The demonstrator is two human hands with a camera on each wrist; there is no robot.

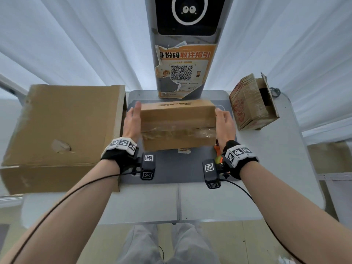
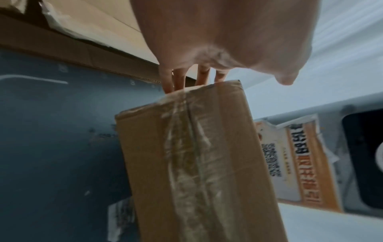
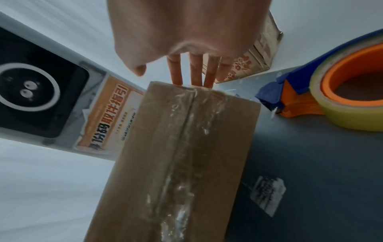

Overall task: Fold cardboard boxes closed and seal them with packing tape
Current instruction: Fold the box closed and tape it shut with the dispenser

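Both hands are on the middle box — the left hand flat against its left end, the right hand flat against its right end, fingers straight on both, palms pressing inward rather than curling round anything. The box sits, or is held just above — I cannot tell which — the dark mat in the centre of the bench. Its flaps are already down, and a wrinkled strip of clear tape runs the full length of the seam.

So this one looks sealed; the step in hand reads as handling the finished box, turning it or carrying it off. The tape dispenser lies just beside the box on the right, near the right wrist. A large box waits on the left, and a small printed box stands far right with a flap open. Next, likely: set this box aside, bring an open one onto the mat.
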